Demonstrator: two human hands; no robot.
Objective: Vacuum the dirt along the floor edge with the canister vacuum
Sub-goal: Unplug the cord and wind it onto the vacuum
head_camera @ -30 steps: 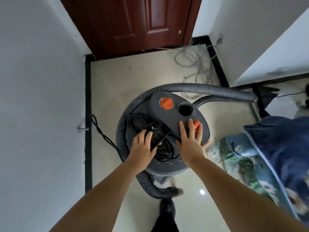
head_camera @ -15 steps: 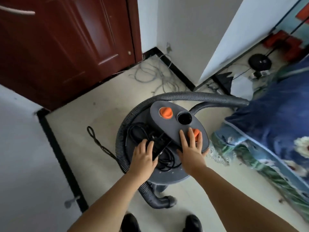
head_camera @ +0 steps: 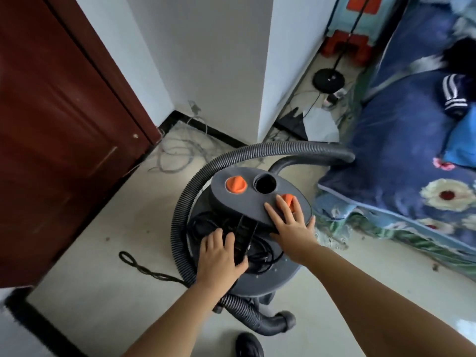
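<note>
1. Canister vacuum [head_camera: 247,202] sits on the tile floor [head_camera: 103,300] in front of me, between the dark red door [head_camera: 51,124] on the left and the bed with the blue floral bedding [head_camera: 401,176] on the right.
2. My left hand [head_camera: 219,261] is on the lid, fingers curled down over the black handle [head_camera: 244,238] and the coiled black power cord [head_camera: 260,253]. Looks like a grip on the handle; thumb side partly hidden.
3. My right hand [head_camera: 291,222] lies flat on the raised grey top, fingers straight and spread, fingertips covering part of the right orange knob [head_camera: 287,199]. Pressing, not gripping.
4. Second orange knob [head_camera: 235,185] and an open round port [head_camera: 265,183] sit further back on the top, untouched.
5. Ribbed grey hose [head_camera: 190,199] wraps round the left side of the canister and arcs over toward the bed; its other end curves under the body near my shoe [head_camera: 248,345].
6. Cord tail [head_camera: 144,269] trails across the floor to the left.
7. Loose grey cables [head_camera: 177,150] are piled at the black skirting [head_camera: 219,134] in the corner by the door.
</note>
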